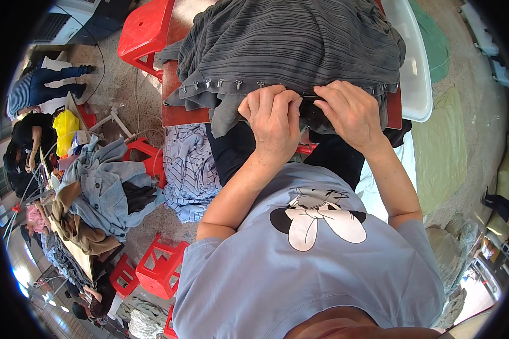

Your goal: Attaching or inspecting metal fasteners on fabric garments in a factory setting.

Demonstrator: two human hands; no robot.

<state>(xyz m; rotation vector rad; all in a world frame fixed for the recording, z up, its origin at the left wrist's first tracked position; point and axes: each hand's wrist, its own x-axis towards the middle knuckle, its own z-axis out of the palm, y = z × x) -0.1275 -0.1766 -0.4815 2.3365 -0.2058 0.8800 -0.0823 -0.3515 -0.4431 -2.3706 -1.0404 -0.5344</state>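
A heap of dark grey ribbed cloth (pixel 277 42), apparently garments, is spread over a reddish-brown board (pixel 188 117) in front of me. Small silver metal hooks or clips (pixel 238 84) stand in a row along its near edge. My left hand (pixel 270 121) is closed in a pinch at that edge, thumb and forefinger together. Opposite it, my right hand (pixel 352 116) pinches the same edge a short way to the right. Between the fingertips runs a thin, pale, shiny strip (pixel 310 96), too small to name. A dark part of the cloth hangs below the hands.
A white plastic tub (pixel 417 62) stands right of the board. Red plastic stools (pixel 146 34) are at the left. Blue-patterned cloth (pixel 189 169) lies beside my leg. Grey-blue garments (pixel 110 181) cover a table at the left, where other people are. Green sheeting (pixel 444 147) lies at right.
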